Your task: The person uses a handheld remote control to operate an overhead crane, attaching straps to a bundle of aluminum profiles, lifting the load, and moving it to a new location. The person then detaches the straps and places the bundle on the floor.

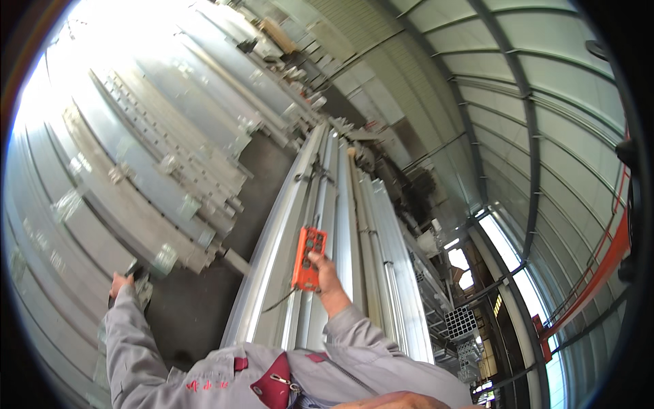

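My right hand [328, 278] is closed around an orange handheld remote control [304, 267] with dark buttons, its thumb lying on the button face. A thin dark cord [278, 301] hangs from the remote's lower end. Below it run long silvery metal profiles [275, 286], stacked lengthwise. Out to the left, my left hand [121, 283] is closed at the end of a long grey metal profile [102, 249]. Next to its fingers shows a small dark piece [138, 270], too small to make out.
Many long metal profiles [146, 184], some with plastic-wrapped ends, fill the left side. Dark floor [194, 300] lies between the two stacks. At the right are a rack of square tubes [460, 323], a red beam [593, 273] and a ribbed wall [490, 116].
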Tool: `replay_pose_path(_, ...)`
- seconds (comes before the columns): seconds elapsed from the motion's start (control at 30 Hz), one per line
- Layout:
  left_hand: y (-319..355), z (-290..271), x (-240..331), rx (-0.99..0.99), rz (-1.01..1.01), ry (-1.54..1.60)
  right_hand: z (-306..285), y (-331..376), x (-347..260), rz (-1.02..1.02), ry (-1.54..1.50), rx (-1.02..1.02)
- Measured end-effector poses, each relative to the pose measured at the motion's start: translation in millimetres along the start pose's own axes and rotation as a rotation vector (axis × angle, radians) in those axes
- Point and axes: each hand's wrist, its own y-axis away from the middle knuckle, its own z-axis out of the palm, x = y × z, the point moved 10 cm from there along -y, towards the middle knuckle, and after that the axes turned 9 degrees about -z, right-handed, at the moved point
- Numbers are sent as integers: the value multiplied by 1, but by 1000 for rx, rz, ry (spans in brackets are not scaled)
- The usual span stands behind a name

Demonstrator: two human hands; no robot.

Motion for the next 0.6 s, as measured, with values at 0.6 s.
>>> replay_pose_path(0.6,-2,-8,-3,-10,-69,-87,33,-50,49,112,-242,-5)
